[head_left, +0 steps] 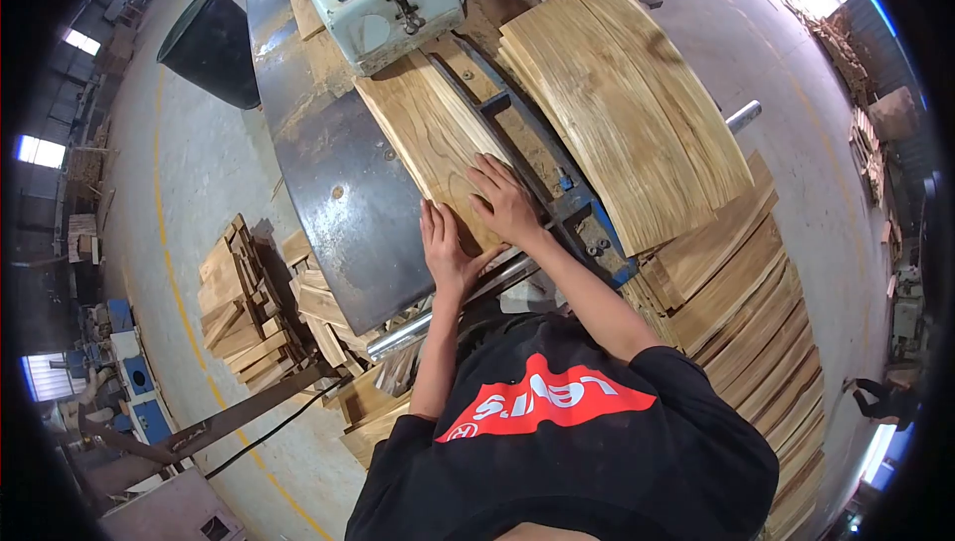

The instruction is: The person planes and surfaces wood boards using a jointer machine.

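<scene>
A wooden board (423, 128) lies on the dark metal machine table (348, 203), its far end at the pale green machine housing (383, 14). My left hand (446, 248) is at the board's near left edge, with its fingers stretched forward and its thumb toward the near end. On top of the board, close to the blue-black guide rail (532, 158), my right hand (505, 205) lies with its fingers spread. Neither hand is wrapped round the board. Sawdust covers parts of the table.
Wide boards (627, 113) are stacked right of the rail, with more planks (756, 342) below them. Offcuts (244, 312) are piled at the left. A black bin (211, 49) stands at the upper left. A person (880, 402) is at the far right.
</scene>
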Demonstrator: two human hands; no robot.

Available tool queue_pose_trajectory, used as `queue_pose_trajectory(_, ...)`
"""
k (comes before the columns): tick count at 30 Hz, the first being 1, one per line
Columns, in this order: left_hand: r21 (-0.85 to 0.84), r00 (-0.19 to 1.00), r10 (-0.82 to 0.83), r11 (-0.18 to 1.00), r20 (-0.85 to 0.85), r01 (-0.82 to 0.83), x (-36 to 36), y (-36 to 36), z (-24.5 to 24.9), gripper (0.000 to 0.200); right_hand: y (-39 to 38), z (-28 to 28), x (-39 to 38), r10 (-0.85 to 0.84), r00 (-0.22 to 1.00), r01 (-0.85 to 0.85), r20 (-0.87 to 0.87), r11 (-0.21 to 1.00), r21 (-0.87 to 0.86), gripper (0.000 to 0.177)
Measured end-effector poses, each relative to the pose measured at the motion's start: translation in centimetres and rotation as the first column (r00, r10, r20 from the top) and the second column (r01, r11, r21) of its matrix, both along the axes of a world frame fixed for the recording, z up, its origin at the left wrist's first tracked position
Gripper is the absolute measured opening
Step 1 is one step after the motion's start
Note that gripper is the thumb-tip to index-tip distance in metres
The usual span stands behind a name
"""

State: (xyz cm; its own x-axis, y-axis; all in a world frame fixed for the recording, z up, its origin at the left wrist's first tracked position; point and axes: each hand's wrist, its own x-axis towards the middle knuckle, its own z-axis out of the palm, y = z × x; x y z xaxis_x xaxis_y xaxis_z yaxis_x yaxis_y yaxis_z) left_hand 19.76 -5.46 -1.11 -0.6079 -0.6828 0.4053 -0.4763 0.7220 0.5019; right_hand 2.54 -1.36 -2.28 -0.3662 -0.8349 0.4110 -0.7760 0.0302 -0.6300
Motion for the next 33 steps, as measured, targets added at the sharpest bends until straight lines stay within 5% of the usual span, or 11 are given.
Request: queue_pose_trajectory(33, -0.047, 0.999, 0.032, 0.998, 0.030, -0.030, -3.5, -14.6, -0.5, 0.132, -15.2, 0.2, -4.4, 0.013, 0.995, -0.022, -0.094, 0.995, -0.094, 0.033)
